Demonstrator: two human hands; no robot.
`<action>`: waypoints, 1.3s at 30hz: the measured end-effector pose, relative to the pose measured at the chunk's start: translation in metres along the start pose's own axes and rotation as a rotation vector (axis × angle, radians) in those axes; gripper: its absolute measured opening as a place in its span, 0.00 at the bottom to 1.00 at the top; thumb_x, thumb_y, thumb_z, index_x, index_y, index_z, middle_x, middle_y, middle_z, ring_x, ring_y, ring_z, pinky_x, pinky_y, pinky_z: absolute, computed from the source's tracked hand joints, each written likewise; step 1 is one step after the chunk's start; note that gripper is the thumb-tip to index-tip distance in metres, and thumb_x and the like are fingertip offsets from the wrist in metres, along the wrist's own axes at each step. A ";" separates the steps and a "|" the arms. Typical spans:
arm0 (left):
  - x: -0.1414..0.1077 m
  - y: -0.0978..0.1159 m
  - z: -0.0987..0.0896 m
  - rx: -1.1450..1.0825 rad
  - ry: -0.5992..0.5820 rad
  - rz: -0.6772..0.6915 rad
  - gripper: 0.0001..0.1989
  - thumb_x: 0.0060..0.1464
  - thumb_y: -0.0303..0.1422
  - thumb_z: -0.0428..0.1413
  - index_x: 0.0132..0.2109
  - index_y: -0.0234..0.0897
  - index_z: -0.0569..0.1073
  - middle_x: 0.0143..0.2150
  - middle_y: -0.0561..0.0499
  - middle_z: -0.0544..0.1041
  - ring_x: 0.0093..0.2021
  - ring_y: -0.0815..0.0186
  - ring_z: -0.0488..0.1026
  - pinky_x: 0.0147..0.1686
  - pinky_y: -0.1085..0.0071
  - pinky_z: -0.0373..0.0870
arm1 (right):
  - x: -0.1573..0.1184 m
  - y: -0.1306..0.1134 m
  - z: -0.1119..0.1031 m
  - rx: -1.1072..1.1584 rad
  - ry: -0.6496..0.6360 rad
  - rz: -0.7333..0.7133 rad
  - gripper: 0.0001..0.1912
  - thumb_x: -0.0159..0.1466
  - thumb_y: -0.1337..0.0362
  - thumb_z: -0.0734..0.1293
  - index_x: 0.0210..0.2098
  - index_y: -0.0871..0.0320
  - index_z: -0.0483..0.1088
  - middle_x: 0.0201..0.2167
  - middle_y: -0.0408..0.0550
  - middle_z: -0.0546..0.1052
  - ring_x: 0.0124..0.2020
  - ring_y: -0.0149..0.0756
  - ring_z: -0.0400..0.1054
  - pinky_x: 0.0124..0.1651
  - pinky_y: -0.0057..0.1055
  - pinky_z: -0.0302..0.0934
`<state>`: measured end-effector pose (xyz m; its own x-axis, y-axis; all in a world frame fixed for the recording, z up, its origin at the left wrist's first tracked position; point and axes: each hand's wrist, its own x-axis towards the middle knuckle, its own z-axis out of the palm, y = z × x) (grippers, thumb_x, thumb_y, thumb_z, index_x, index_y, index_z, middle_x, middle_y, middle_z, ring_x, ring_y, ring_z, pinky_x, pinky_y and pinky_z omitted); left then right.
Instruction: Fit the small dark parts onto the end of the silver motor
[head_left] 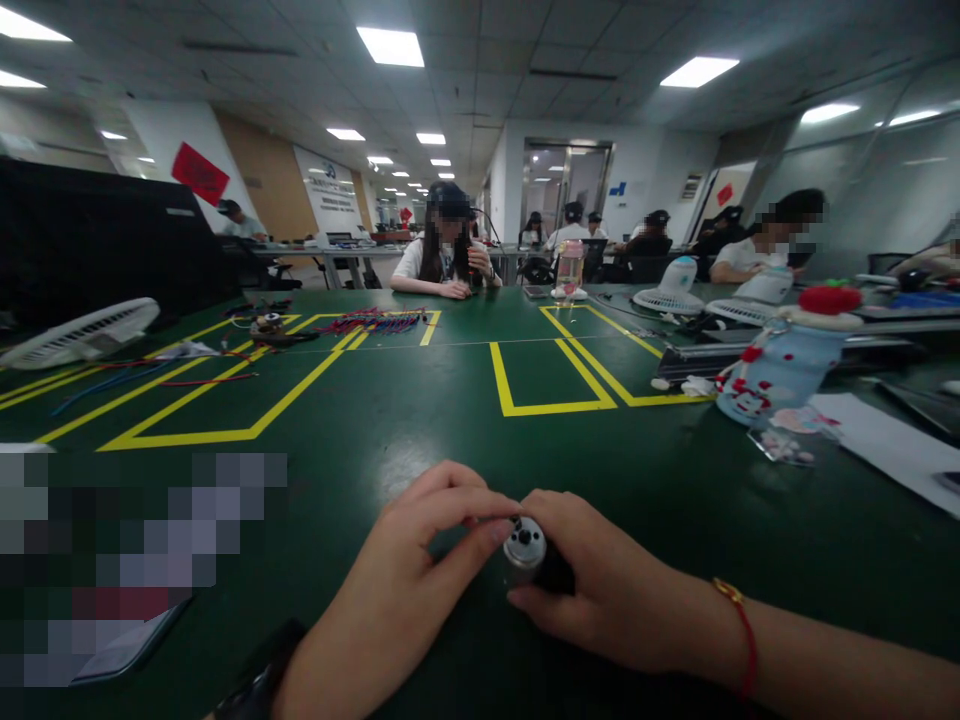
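A silver cylindrical metal part [524, 546] with a dark centre and small holes in its round face stands near the table's front edge. My right hand [592, 575] is wrapped round it and a black body behind it, thumb at the lower side. From the left, my left hand [431, 545] reaches over with thumb and index finger pinched at the top rim of the metal face. Whatever small thing lies between those fingertips is too small to make out.
Yellow tape [559, 408] marks the green table [390, 400]. Red and blue wires [375, 320] lie further back. A blue bottle [784, 365], a clear packet [784, 445] and white paper [889, 450] are on the right. A white fan [86, 333] lies left. Across the table sits a person [446, 250].
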<state>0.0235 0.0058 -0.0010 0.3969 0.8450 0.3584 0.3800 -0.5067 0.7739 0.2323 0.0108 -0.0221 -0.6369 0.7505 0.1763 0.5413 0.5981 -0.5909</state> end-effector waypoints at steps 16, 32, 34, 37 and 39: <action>-0.002 0.001 -0.001 -0.001 -0.088 -0.082 0.10 0.64 0.33 0.53 0.49 0.49 0.76 0.44 0.54 0.74 0.45 0.65 0.71 0.47 0.69 0.66 | 0.001 0.000 0.000 -0.017 -0.004 -0.021 0.18 0.59 0.63 0.70 0.47 0.57 0.66 0.44 0.48 0.71 0.42 0.40 0.64 0.46 0.38 0.57; -0.005 -0.026 -0.010 -0.195 -0.072 -0.411 0.11 0.61 0.36 0.53 0.46 0.42 0.78 0.32 0.54 0.75 0.29 0.68 0.69 0.30 0.73 0.65 | -0.003 -0.002 -0.005 0.049 -0.006 0.041 0.18 0.57 0.66 0.71 0.46 0.56 0.67 0.43 0.47 0.72 0.40 0.39 0.64 0.45 0.37 0.58; -0.003 -0.028 -0.012 -0.221 -0.057 -0.425 0.11 0.60 0.36 0.54 0.45 0.41 0.78 0.31 0.54 0.74 0.28 0.68 0.68 0.30 0.73 0.64 | -0.003 -0.002 -0.005 0.056 -0.006 0.048 0.18 0.57 0.66 0.71 0.46 0.56 0.67 0.43 0.48 0.72 0.40 0.39 0.63 0.45 0.37 0.58; -0.001 -0.028 -0.015 -0.243 -0.042 -0.438 0.11 0.59 0.36 0.54 0.45 0.40 0.78 0.30 0.54 0.73 0.28 0.68 0.68 0.30 0.73 0.63 | -0.003 -0.002 -0.006 0.057 -0.011 0.049 0.18 0.57 0.66 0.71 0.46 0.56 0.67 0.43 0.48 0.72 0.40 0.39 0.63 0.45 0.37 0.58; -0.001 -0.027 -0.015 -0.253 -0.039 -0.441 0.11 0.59 0.36 0.54 0.44 0.40 0.78 0.29 0.55 0.73 0.28 0.69 0.68 0.30 0.73 0.63 | -0.003 -0.002 -0.006 0.054 -0.016 0.051 0.17 0.57 0.66 0.71 0.45 0.56 0.67 0.42 0.47 0.72 0.40 0.39 0.63 0.45 0.37 0.58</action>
<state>0.0003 0.0215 -0.0146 0.2770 0.9598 -0.0463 0.3063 -0.0425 0.9510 0.2364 0.0089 -0.0171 -0.6179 0.7750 0.1327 0.5433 0.5429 -0.6404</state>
